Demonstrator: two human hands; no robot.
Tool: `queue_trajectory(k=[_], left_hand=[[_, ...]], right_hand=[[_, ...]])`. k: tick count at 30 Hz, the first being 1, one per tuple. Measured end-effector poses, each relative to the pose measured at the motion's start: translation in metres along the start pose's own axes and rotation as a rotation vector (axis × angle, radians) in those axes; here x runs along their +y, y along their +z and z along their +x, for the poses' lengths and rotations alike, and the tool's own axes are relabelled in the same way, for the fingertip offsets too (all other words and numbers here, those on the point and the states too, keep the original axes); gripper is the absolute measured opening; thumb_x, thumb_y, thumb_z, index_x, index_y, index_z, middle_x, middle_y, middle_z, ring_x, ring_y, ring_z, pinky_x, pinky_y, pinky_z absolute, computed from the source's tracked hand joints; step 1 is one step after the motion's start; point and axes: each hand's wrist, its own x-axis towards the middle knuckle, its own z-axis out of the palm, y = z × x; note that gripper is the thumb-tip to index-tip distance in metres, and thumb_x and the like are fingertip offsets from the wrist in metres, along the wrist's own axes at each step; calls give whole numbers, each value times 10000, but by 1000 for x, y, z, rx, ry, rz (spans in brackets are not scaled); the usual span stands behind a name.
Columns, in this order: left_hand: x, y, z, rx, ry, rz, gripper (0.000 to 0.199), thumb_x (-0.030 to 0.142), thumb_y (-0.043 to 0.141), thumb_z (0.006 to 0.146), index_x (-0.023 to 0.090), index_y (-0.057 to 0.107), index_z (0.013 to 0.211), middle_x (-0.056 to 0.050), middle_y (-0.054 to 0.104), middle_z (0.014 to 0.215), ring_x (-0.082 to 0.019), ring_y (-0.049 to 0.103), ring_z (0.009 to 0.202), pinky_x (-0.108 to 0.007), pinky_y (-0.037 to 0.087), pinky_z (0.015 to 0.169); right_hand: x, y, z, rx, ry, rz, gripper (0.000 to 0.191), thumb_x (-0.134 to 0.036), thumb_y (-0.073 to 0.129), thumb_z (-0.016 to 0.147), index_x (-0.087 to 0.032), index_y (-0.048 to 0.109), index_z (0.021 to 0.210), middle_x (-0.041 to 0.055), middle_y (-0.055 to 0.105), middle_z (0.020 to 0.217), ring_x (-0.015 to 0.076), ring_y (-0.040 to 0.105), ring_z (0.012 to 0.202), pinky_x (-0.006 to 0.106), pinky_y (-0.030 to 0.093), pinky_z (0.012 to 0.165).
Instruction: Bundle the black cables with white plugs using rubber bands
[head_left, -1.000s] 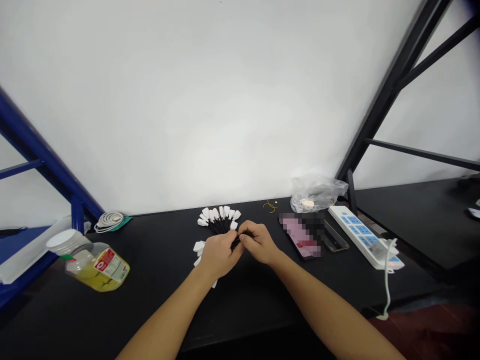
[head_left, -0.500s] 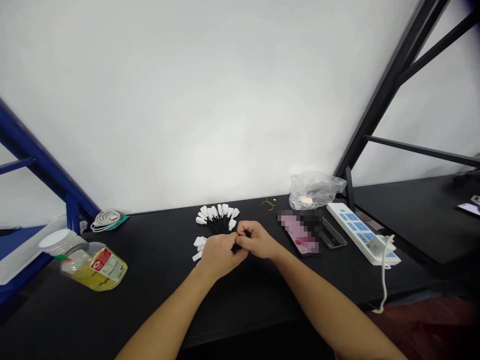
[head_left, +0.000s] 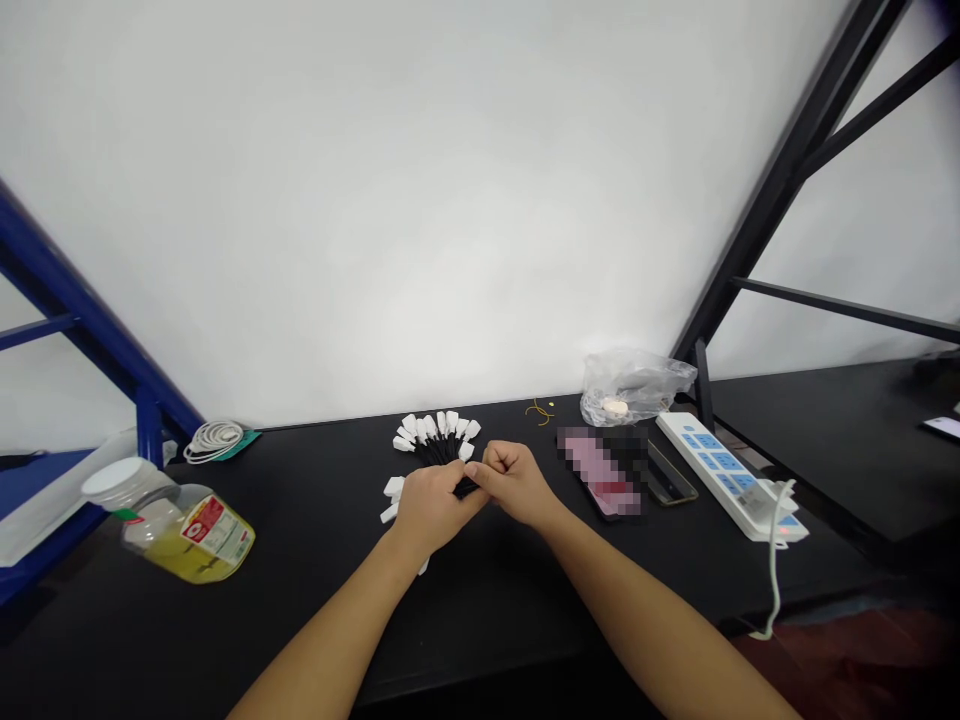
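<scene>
Left hand: The left hand (head_left: 435,508) rests above the near side of the bundle, its fingers (head_left: 455,483) closed and gripping the black cords.

Right hand: The right hand (head_left: 516,485) is beside the left hand, its fingers (head_left: 486,470) curled and pinching the same cords at the centre of the bundle.

Bundle: The bundle of black cords (head_left: 441,452) lies mid-desk near the far edge. Its white plastic tips (head_left: 435,428) fan out toward that edge, and a few more show left of the left hand.

Handling: Judged light and limp, with the cords likely to flex and slide against one another. The tips look small and fairly stiff. The gathered cords appear the sound place to hold, as loose tips could slip free.

Desk, right end: A plastic bag (head_left: 634,390) lies by the far edge. A pixelated phone (head_left: 600,470) and a second phone (head_left: 670,475) lie nearer. A power strip (head_left: 720,470) sits angled beyond them.

Desk, left end: A plastic jar (head_left: 184,535) lies on its side near a coiled white cable (head_left: 214,441).
</scene>
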Motion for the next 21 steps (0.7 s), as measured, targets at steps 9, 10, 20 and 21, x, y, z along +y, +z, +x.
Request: queue_trajectory(k=[9,10,20,21], left_hand=[[2,-6,0,4,-51,-54,448,580,548,903,209,553,651,6,594,576,-158,569,555,-268,261,552],[1,-6,0,9,-54,-53,462,595,540,904,211,544,648,8,582,566,-159,564,549,-268,257,549],[-5,-4,0,11,24,-76,448,642,531,901,219,590,766,6,632,635,-172,614,604,-263,312,570],[-6,-5,0,13,27,-74,447,634,514,915,219,590,769,5,635,640,-171,615,604,-263,316,570]], right_hand=[[-3,-18,4,-221,93,132,320,-460,729,847,-145,669,840,-35,592,604,102,588,497,227,491,507],[-6,-22,4,-277,115,129,309,-433,756,828,-138,699,903,-16,636,653,111,621,533,232,506,534],[-13,-39,10,-247,204,119,314,-356,870,715,-132,649,715,-6,673,625,99,633,530,204,518,532],[-11,-38,10,-241,200,133,318,-365,869,716,-136,649,743,-13,671,629,100,636,531,205,520,530]])
